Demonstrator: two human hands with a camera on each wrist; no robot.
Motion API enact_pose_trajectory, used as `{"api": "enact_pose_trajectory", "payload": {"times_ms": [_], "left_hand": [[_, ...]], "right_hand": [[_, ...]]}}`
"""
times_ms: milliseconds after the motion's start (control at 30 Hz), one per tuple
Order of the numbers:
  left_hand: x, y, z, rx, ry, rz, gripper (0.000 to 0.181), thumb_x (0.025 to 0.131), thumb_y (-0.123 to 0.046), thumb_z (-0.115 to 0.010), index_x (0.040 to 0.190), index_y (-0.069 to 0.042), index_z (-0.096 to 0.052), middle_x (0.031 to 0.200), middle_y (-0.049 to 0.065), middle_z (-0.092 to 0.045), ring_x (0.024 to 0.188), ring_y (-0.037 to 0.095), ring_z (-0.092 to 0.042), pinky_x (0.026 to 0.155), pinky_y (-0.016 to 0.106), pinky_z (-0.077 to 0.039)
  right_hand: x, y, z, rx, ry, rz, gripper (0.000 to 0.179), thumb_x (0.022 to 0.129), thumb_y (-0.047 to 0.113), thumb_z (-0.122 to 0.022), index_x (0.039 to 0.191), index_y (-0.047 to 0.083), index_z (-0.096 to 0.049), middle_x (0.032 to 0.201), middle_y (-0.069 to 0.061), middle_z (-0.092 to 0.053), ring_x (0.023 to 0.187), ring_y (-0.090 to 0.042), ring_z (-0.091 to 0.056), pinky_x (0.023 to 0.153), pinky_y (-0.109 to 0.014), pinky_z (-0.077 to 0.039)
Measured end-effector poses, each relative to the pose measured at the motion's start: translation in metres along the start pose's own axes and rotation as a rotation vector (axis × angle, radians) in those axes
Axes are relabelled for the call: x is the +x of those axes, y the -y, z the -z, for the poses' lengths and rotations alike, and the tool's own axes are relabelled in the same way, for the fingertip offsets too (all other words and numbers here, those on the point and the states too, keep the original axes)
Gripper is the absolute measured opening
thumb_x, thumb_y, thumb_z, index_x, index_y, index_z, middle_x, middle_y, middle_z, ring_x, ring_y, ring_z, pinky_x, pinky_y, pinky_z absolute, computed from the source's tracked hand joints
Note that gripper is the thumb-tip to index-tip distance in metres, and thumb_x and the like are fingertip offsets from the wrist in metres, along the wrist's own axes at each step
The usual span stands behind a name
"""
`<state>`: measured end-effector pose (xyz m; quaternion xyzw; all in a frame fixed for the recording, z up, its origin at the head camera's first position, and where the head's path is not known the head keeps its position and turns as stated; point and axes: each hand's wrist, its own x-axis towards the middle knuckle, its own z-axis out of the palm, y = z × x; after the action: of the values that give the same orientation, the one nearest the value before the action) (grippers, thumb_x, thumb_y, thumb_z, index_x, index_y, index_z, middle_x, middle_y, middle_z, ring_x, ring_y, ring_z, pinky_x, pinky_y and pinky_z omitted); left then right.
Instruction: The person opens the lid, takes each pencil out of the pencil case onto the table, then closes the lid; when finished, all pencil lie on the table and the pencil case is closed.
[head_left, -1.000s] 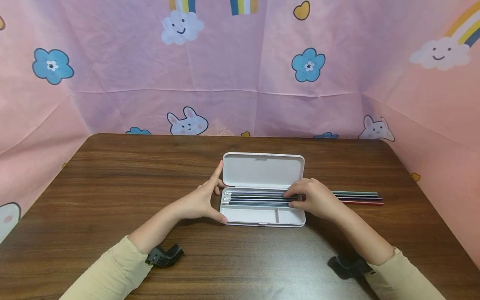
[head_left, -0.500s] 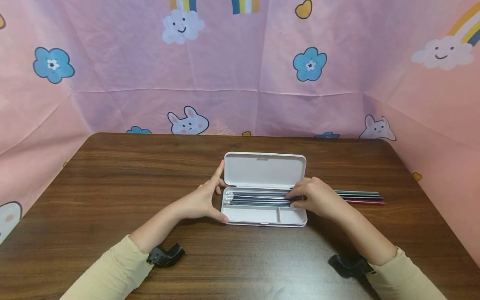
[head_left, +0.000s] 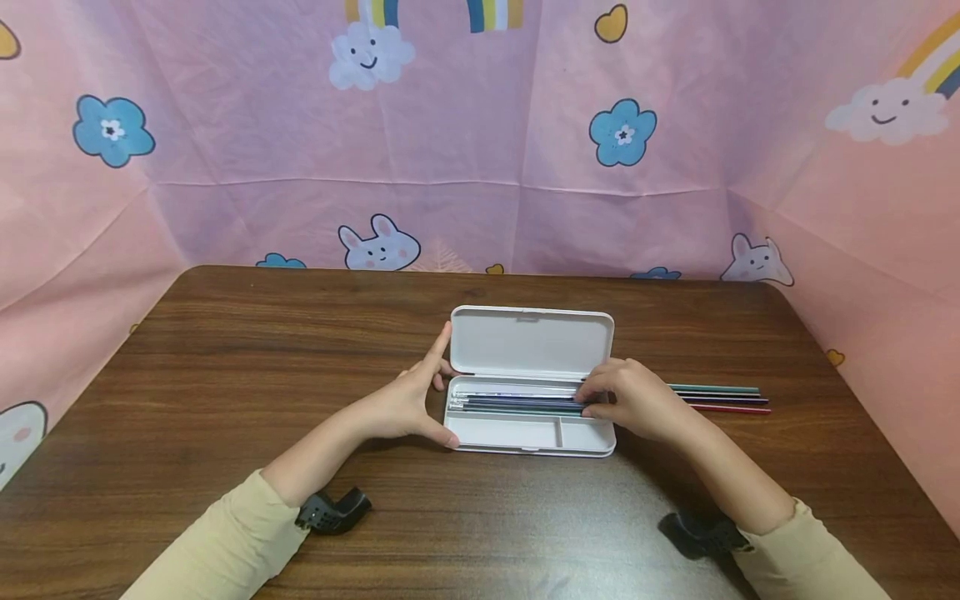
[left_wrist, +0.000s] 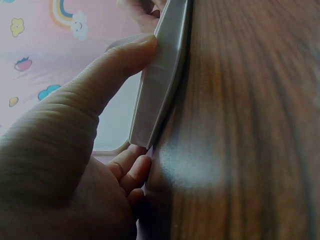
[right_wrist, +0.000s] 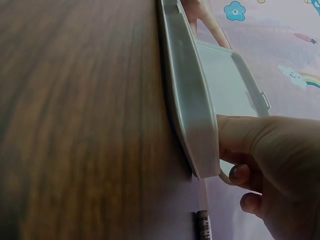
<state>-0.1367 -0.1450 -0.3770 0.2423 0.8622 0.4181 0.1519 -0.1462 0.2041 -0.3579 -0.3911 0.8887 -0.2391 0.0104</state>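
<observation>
An opened white pencil case (head_left: 505,432) lies on the table in the head view, its lid (head_left: 532,340) tipped back. Several dark pencils (head_left: 517,405) lie lengthwise in its long rear compartment, eraser ends to the left. My left hand (head_left: 401,406) grips the case's left end, thumb at the front corner, index finger up along the lid's edge. In the left wrist view its other fingers (left_wrist: 134,172) curl at the corner. My right hand (head_left: 637,398) reaches over the right end and pinches the pencils between thumb and fingers; those fingertips are partly hidden by the case wall in the right wrist view.
More pencils (head_left: 723,401), among them green, dark and red ones, lie on the wooden table (head_left: 300,333) right of the case, partly behind my right hand. Two smaller front compartments of the case hold nothing. A patterned pink cloth (head_left: 465,125) hangs around the table.
The pencils in the case have shifted toward the front of their compartment under my right fingers, baring a pale strip behind them. My left hand has kept its hold on the case.
</observation>
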Motion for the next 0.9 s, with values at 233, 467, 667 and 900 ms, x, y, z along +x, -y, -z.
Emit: {"api": "enact_pose_trajectory", "payload": {"times_ms": [233,467,667,900], "left_hand": [[-0.002,0.000,-0.001,0.002,-0.006,0.007,0.147,0.056,-0.038,-0.093,0.149,-0.035,0.021,0.120,0.001,-0.047,0.101,0.020,-0.041,0.092,0.049,-0.026],[-0.002,0.001,-0.002,0.010,-0.009,0.012,0.148,0.055,-0.038,-0.093,0.150,-0.033,0.020,0.120,0.001,-0.046,0.101,0.020,-0.041,0.091,0.047,-0.027],[-0.001,-0.002,0.000,0.012,-0.017,0.002,0.147,0.056,-0.036,-0.094,0.151,-0.029,0.018,0.120,0.000,-0.048,0.100,0.020,-0.042,0.090,0.046,-0.028],[-0.002,-0.003,-0.001,0.012,-0.017,-0.003,0.148,0.055,-0.035,-0.094,0.151,-0.025,0.018,0.120,0.001,-0.048,0.100,0.020,-0.042,0.090,0.047,-0.027]], "right_hand": [[-0.002,-0.001,-0.002,-0.011,-0.052,0.039,0.015,0.077,0.006,-0.079,0.089,0.014,-0.075,0.088,0.008,-0.068,0.086,-0.012,-0.060,0.076,-0.038,-0.046],[-0.004,-0.004,-0.003,-0.037,-0.086,0.051,0.016,0.077,0.005,-0.079,0.089,0.015,-0.074,0.087,0.010,-0.067,0.083,-0.009,-0.057,0.075,-0.037,-0.044],[-0.006,-0.002,0.000,-0.035,-0.141,0.062,0.019,0.075,0.001,-0.079,0.088,0.013,-0.074,0.082,0.010,-0.065,0.077,-0.009,-0.053,0.072,-0.037,-0.041],[-0.012,-0.003,0.003,-0.011,-0.192,0.094,0.021,0.074,-0.002,-0.079,0.088,0.013,-0.073,0.085,0.009,-0.067,0.076,-0.011,-0.053,0.071,-0.035,-0.039]]}}
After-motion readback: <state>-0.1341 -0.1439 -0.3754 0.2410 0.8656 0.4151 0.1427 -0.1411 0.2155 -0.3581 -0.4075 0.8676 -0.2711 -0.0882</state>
